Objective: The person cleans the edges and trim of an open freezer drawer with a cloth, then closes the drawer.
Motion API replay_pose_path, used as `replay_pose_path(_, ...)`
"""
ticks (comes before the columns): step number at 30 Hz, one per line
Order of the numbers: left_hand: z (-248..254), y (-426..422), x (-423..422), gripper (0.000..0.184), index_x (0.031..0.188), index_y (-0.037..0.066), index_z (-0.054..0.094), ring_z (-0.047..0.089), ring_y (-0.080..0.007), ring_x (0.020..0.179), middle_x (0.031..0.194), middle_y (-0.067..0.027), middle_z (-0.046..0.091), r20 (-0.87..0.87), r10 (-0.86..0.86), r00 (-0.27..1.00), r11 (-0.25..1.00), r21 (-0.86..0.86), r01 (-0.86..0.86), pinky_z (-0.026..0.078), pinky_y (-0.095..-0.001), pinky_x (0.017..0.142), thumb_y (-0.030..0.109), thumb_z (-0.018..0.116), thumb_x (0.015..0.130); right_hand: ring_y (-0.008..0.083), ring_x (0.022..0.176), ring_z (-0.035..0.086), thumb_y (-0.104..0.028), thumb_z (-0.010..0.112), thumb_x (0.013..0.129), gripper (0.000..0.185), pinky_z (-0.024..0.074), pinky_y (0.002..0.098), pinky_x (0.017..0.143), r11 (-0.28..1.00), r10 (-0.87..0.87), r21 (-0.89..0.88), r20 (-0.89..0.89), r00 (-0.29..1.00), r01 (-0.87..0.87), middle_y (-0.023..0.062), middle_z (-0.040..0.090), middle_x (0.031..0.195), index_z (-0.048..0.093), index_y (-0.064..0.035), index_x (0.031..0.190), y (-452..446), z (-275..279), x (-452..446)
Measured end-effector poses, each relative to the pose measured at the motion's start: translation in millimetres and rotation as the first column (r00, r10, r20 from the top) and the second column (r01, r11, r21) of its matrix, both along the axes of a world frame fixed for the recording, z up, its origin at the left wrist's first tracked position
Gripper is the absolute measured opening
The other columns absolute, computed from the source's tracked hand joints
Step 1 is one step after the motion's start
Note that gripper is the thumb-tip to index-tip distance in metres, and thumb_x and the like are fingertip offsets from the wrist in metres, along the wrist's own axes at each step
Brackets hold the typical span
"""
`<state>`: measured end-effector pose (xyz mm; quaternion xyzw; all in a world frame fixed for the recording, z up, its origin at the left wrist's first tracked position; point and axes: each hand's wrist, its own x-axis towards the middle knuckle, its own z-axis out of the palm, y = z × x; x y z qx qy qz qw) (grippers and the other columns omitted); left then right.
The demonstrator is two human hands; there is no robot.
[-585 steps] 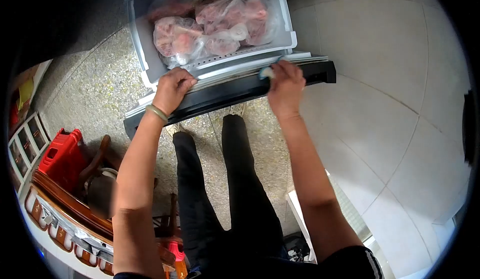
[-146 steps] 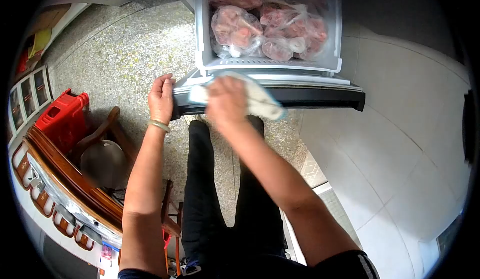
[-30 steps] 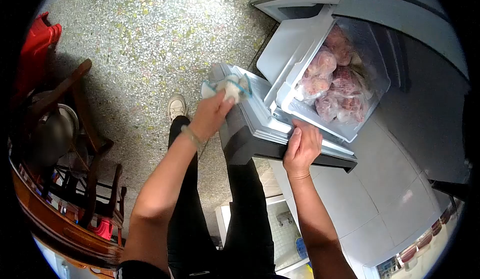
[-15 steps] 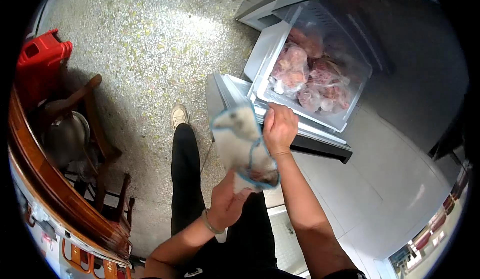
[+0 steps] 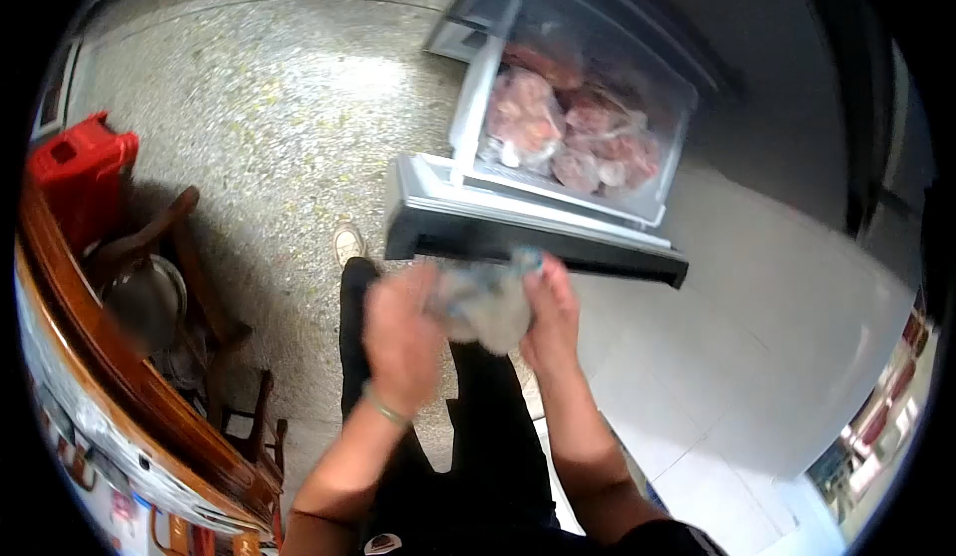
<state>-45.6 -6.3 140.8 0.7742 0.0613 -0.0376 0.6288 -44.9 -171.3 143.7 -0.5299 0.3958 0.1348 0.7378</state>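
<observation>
My left hand (image 5: 403,332) and my right hand (image 5: 551,315) hold a crumpled pale cloth (image 5: 488,307) with blue edging between them, blurred by motion. Both are closed on it, just in front of a pulled-out freezer drawer front (image 5: 528,240) with a black outer face and a white inner edge. Behind that front, a clear-sided bin (image 5: 662,198) holds several pink frozen lumps (image 5: 525,118) in clear plastic bags. A bracelet is on my left wrist.
Left of me are a red plastic case (image 5: 85,173), a wooden chair (image 5: 204,297) with a round metal item on it, and a wooden table edge (image 5: 119,377). Speckled floor (image 5: 259,128) lies beyond my shoe. Pale tiles (image 5: 717,327) are at the right.
My right hand has left the drawer front and now grips the cloth too. My left hand has moved up and the hanging cloth is bunched. The view has shifted, with the drawer further left.
</observation>
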Motion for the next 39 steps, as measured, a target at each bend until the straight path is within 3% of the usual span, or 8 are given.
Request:
replay_pose_path(4,-46,16,59,0.022,0.104,0.000,0.057,0.054,-0.0285,0.101,0.107,-0.0161,0.058,0.095,-0.085,0.992,0.892,0.451,0.034,0.042,-0.0359,0.088,0.010,0.043,0.091,0.0201,0.092,0.058,-0.008,0.055,0.085,0.027,0.0472,0.0291,0.079,0.658,0.604,-0.715,0.313,0.733,-0.237,0.0070,0.058,0.107,0.058,-0.0090,0.111,-2,-19,59)
replay_pose_path(7,-102,-3,67,0.022,0.104,0.001,0.057,0.057,-0.0327,0.094,0.101,-0.0183,0.060,0.038,-0.136,0.990,0.867,0.488,0.100,0.044,-0.0367,0.082,0.012,0.043,0.092,0.0250,0.096,0.051,-0.020,0.059,0.079,0.020,0.0376,0.0427,0.085,0.026,0.873,-0.897,-0.195,0.448,-0.441,0.0068,0.056,0.107,0.061,-0.0129,0.098,20,-55,70)
replay_pose_path(11,-117,-17,64,0.023,0.100,0.004,0.058,0.060,-0.0370,0.082,0.089,-0.0190,0.062,-0.157,-0.041,0.987,0.765,0.630,0.132,0.047,-0.0403,0.071,0.019,0.041,0.093,0.0241,0.096,0.049,-0.029,0.058,0.080,0.022,0.0346,0.0430,0.086,-0.003,0.829,-0.912,-0.233,0.509,-0.411,0.0046,0.056,0.106,0.061,-0.0147,0.097,-33,-78,53)
replay_pose_path(16,-120,-22,62,0.023,0.094,0.007,0.059,0.060,-0.0359,0.075,0.082,-0.0175,0.063,-0.101,-0.010,0.995,0.748,0.660,0.075,0.047,-0.0421,0.065,0.021,0.041,0.093,0.0246,0.091,0.050,-0.042,0.052,0.082,0.032,0.0356,0.0444,0.081,-0.484,0.497,-0.832,-0.517,0.697,-0.272,0.0035,0.058,0.104,0.061,-0.0143,0.094,-197,-102,2)
replay_pose_path(23,-128,-16,61,0.024,0.096,0.007,0.058,0.061,-0.0334,0.075,0.081,-0.0145,0.064,-0.117,-0.007,0.993,0.751,0.655,0.083,0.047,-0.0402,0.066,0.022,0.040,0.093,0.0316,0.095,0.054,-0.035,0.049,0.088,0.032,0.0419,0.0440,0.079,-0.439,0.189,-0.735,-0.638,0.747,-0.517,0.0142,0.058,0.105,0.057,-0.0064,0.099,-409,-97,-39)
replay_pose_path(25,-131,-15,61,0.024,0.097,0.006,0.058,0.061,-0.0333,0.076,0.082,-0.0154,0.064,-0.125,0.001,0.992,0.750,0.657,0.082,0.047,-0.0400,0.067,0.022,0.040,0.093,0.0367,0.089,0.055,-0.028,0.052,0.088,0.028,0.0447,0.0441,0.075,-0.084,0.069,-0.743,-0.669,0.740,-0.664,0.0183,0.059,0.098,0.056,-0.0031,0.101,-431,-73,-39)
replay_pose_path(32,-135,-10,63,0.030,0.096,0.003,0.057,0.062,-0.0262,0.078,0.085,-0.0133,0.065,-0.172,-0.014,0.985,0.730,0.672,0.128,0.047,-0.0346,0.072,0.024,0.037,0.095,0.0386,0.085,0.054,-0.014,0.056,0.083,0.030,0.0447,0.0446,0.074,-0.077,0.054,-0.938,-0.343,0.938,-0.339,0.0196,0.057,0.093,0.053,-0.0017,0.110,-410,-33,-114)
replay_pose_path(39,-126,-16,63,0.029,0.093,0.004,0.057,0.060,-0.0298,0.076,0.083,-0.0149,0.063,-0.101,-0.053,0.994,0.730,0.675,0.107,0.046,-0.0362,0.069,0.025,0.037,0.094,0.0253,0.121,0.040,-0.014,0.050,0.086,0.030,0.0308,0.0390,0.099,-0.792,0.308,-0.554,-0.724,0.617,-0.256,0.0107,0.051,0.122,0.056,-0.0091,0.114,-456,-67,-1)
